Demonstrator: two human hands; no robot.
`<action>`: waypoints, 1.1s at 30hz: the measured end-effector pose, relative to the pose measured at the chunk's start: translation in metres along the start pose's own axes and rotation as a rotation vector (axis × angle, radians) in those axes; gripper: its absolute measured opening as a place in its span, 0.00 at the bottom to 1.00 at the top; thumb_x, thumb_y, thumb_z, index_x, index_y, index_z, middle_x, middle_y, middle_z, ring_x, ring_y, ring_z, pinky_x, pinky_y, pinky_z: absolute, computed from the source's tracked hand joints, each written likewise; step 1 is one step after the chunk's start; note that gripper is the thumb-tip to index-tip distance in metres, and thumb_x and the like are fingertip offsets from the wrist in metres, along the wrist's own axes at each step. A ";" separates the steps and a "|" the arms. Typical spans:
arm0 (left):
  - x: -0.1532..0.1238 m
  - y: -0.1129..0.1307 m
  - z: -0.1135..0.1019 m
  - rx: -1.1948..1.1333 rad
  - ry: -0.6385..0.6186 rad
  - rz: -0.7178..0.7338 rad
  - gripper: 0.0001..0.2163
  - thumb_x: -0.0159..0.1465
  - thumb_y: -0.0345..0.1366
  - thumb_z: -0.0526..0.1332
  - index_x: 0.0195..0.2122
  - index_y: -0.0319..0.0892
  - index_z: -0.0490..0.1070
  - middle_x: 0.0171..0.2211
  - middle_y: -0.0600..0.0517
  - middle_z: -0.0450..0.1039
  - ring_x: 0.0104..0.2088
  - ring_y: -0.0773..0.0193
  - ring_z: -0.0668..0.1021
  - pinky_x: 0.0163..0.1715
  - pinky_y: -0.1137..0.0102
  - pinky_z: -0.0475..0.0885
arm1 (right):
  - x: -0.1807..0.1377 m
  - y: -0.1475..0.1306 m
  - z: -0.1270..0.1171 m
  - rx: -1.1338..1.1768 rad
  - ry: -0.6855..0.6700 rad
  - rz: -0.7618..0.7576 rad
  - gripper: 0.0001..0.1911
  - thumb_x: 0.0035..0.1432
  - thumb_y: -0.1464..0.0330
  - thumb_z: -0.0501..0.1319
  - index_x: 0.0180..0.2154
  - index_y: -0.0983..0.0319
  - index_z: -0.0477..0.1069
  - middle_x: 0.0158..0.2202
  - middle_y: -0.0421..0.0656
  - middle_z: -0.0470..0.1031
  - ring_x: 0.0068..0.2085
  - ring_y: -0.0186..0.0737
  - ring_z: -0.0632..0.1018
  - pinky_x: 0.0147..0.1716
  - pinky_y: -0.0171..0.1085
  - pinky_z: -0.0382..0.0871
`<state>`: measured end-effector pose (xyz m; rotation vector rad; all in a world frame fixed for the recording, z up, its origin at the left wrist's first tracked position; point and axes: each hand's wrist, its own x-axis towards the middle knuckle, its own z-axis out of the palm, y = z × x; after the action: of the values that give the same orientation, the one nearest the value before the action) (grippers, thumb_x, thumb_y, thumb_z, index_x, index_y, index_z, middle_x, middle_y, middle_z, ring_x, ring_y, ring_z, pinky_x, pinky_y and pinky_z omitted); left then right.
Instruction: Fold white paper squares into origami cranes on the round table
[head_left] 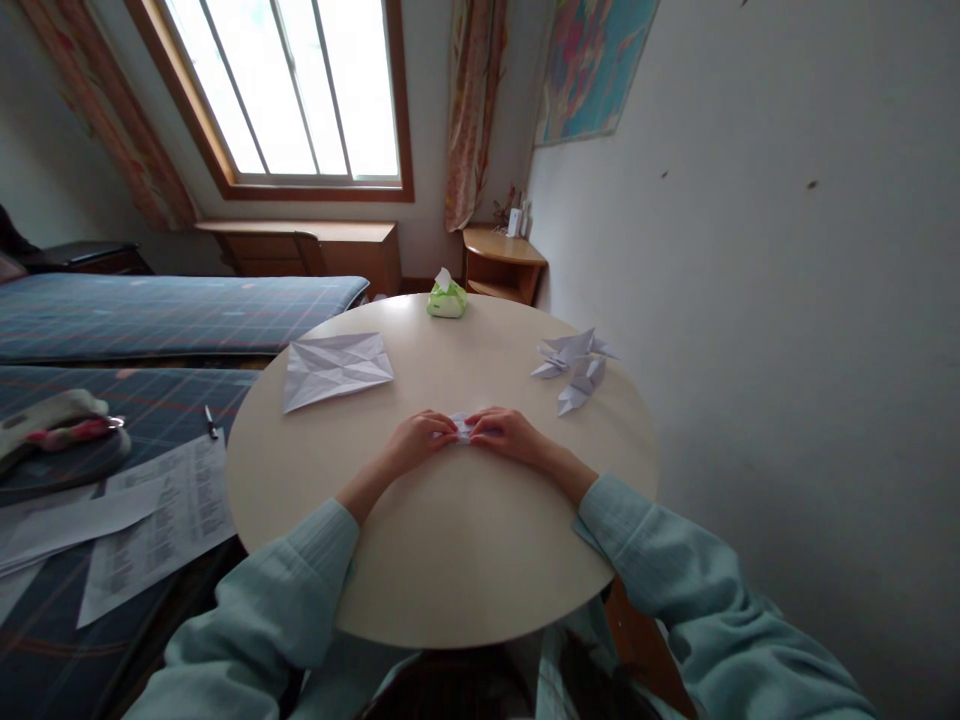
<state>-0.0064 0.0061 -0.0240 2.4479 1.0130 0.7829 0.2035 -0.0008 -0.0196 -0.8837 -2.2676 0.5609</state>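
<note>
A small folded piece of white paper [463, 427] lies on the round beige table [442, 560], mostly covered by my fingers. My left hand [420, 437] presses and pinches its left side with fingers curled. From the right, my right hand [508, 432] does the same, so the two hands meet over the paper. Both sleeves are pale green.
A creased white sheet [335, 369] lies at the table's back left. Several folded paper figures [574, 366] sit at the back right, a green tissue pack [447, 298] at the far edge. Printed papers [157, 520] and a pen [211, 421] rest on the bed to the left.
</note>
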 end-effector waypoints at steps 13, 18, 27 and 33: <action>-0.002 0.018 -0.002 0.317 -0.031 0.159 0.11 0.57 0.27 0.55 0.33 0.48 0.74 0.34 0.52 0.70 0.35 0.67 0.70 0.35 0.73 0.67 | 0.000 0.005 0.003 -0.234 -0.020 -0.051 0.14 0.51 0.69 0.59 0.42 0.62 0.68 0.45 0.47 0.70 0.47 0.40 0.69 0.46 0.41 0.63; -0.004 0.030 -0.008 0.518 -0.032 0.166 0.08 0.55 0.30 0.55 0.31 0.43 0.74 0.31 0.48 0.68 0.34 0.62 0.69 0.35 0.68 0.67 | -0.001 -0.004 -0.001 -0.378 0.030 0.024 0.09 0.54 0.65 0.57 0.32 0.63 0.72 0.34 0.46 0.72 0.36 0.37 0.72 0.36 0.35 0.65; -0.004 0.020 0.000 0.387 -0.015 0.049 0.14 0.61 0.42 0.51 0.43 0.45 0.69 0.39 0.49 0.69 0.39 0.63 0.70 0.39 0.69 0.68 | -0.001 -0.025 0.001 0.048 -0.095 -0.048 0.18 0.58 0.62 0.50 0.27 0.65 0.72 0.28 0.43 0.72 0.27 0.31 0.71 0.26 0.29 0.63; -0.002 0.010 -0.002 0.329 -0.077 0.069 0.13 0.60 0.33 0.53 0.45 0.47 0.68 0.43 0.52 0.70 0.42 0.63 0.70 0.42 0.69 0.67 | 0.002 -0.008 -0.015 -0.007 0.261 0.054 0.11 0.54 0.64 0.55 0.29 0.63 0.72 0.30 0.44 0.75 0.33 0.36 0.74 0.35 0.35 0.66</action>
<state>-0.0043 -0.0016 -0.0178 2.7798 1.1079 0.5738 0.2091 -0.0028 -0.0040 -0.9648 -2.0164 0.4343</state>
